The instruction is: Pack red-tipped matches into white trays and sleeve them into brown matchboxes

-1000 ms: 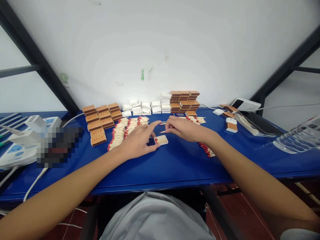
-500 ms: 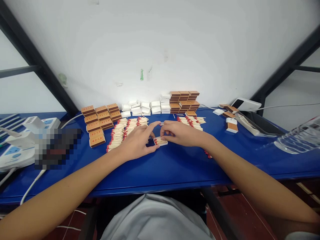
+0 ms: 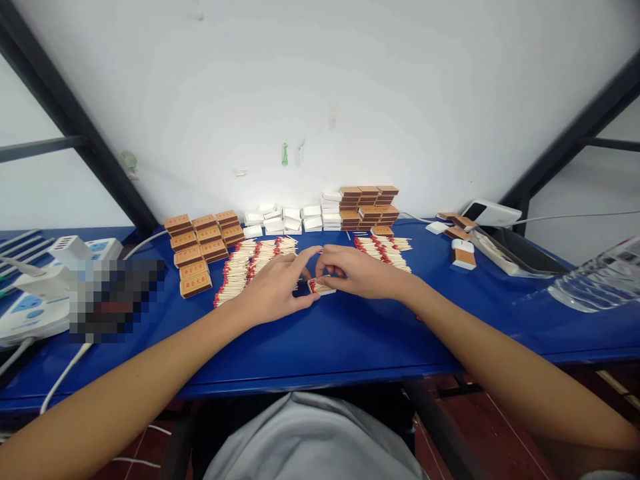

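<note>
A small white matchbox tray filled with red-tipped matches lies on the blue table between my hands. My left hand curves around its left end, the thumb at the near left corner and the index finger reaching above it. From the right, my right hand bends over the tray with its fingers pinched at the matches; the fingertips are partly hidden. Loose matches lie in rows beside my left hand, and another pile of matches lies behind my right wrist.
Brown matchboxes are stacked at the left, white trays and more brown matchboxes along the wall. A power strip with cables stands far left. At the right are loose boxes, a black open container and a clear plastic bottle.
My right fingers have shifted slightly left over the tray, covering more of its matches. My left hand stays around the tray's left end. The view has tilted slightly.
</note>
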Motion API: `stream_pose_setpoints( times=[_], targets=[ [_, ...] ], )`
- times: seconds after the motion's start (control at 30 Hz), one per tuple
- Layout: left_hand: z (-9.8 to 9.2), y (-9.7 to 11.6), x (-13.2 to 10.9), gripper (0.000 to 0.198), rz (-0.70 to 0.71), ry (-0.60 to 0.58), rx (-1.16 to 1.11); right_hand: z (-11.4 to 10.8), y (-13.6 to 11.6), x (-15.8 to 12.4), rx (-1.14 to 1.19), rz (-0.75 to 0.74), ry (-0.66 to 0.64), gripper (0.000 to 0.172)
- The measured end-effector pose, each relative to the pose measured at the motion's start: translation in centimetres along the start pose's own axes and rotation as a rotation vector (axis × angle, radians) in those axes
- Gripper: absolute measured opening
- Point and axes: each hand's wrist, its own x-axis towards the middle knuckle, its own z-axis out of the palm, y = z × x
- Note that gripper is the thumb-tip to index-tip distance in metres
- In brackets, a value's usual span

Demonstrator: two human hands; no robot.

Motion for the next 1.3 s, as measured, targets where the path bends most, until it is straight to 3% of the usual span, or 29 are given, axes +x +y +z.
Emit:
stream_pose_setpoints(
  times=[0.1,0.27,0.43,0.67,1.3],
  targets=[
    [0.0,0.1,0.0,0.079,-0.012,-0.008,-0.004,-0.5,0.4,0.0,-0.012,0.014,-0.009,0.013],
    [-0.2,0.2,0.0,0.08,-0.028,-0.033,-0.015,-1.2,3.5,0.2,-0.156,0.177,0.183,0.019],
    [-0.3,0.3,0.0,0.08,-0.045,-0.037,-0.033,-0.9,6.2,0.4,-0.243,0.224,0.163,0.017],
    [-0.3,0.2,0.0,0.08,-0.037,-0.04,-0.035,0.3,5.9,1.3,-0.249,0.219,0.179,0.013],
    [-0.1,0.1,-0.1,0.083,-0.052,-0.041,-0.027,0.7,6.2,1.4,-0.265,0.243,0.14,0.02]
  ],
)
